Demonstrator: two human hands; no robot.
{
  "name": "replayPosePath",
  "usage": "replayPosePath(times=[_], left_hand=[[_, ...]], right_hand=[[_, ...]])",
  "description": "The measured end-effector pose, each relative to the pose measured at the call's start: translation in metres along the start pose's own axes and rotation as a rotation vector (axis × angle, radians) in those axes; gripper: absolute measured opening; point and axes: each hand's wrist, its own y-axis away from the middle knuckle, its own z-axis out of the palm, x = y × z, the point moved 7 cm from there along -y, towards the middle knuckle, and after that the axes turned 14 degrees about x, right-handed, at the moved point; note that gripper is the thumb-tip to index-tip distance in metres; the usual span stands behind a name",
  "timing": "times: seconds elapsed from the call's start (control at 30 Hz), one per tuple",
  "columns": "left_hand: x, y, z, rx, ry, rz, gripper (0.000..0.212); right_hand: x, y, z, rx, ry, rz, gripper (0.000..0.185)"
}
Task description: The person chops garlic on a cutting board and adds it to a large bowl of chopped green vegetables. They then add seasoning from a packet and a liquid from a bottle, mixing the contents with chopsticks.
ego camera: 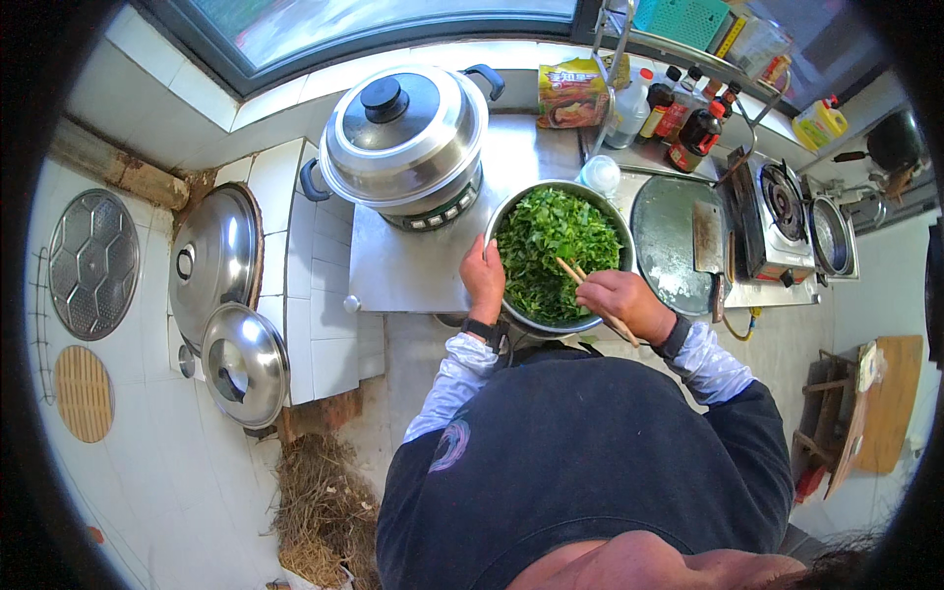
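Observation:
Chopped leafy greens [549,247] fill a round metal basin [628,234] at the counter's front edge. My left hand [484,274] grips the basin's left rim, thumb on the inside. In my right hand [623,299] is a pair of wooden chopsticks [569,271], slanting to the left. Their upper ends lie over the greens; whether the tips go in among the leaves is hard to tell. A clear plastic container with a pale blue tint [599,175] stands just behind the basin.
A lidded electric steel pot [413,147] stands left on the steel counter [413,273]. Right of the basin, a cleaver [709,243] lies on a round cutting board [664,221]. Farther right is a gas stove [782,214]. Sauce bottles [693,136] stand behind, beneath a metal rack [693,48].

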Motion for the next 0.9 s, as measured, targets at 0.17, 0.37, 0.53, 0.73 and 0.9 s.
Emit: replayPosePath(times=[0.17, 0.37, 0.53, 0.73, 0.9], left_hand=[[0.000, -0.001, 0.004, -0.016, 0.013, 0.006, 0.020], [0.001, 0.000, 0.002, -0.011, -0.004, -0.010, 0.018], [0.002, 0.000, 0.001, -0.006, -0.001, -0.013, 0.018], [0.005, -0.002, 0.002, -0.040, -0.010, 0.006, 0.018], [-0.003, -0.001, 0.002, 0.030, -0.021, 0.047, 0.018]], right_hand=[[0.015, -0.003, -0.046, 0.241, -0.042, 0.284, 0.009], [0.052, 0.026, -0.058, 0.376, -0.258, 0.796, 0.017], [0.110, 0.080, 0.013, 0.459, -0.376, 1.018, 0.019], [0.127, 0.105, 0.062, 0.660, -0.738, 1.248, 0.025], [0.121, 0.110, 0.059, 0.812, -0.969, 1.312, 0.029]])
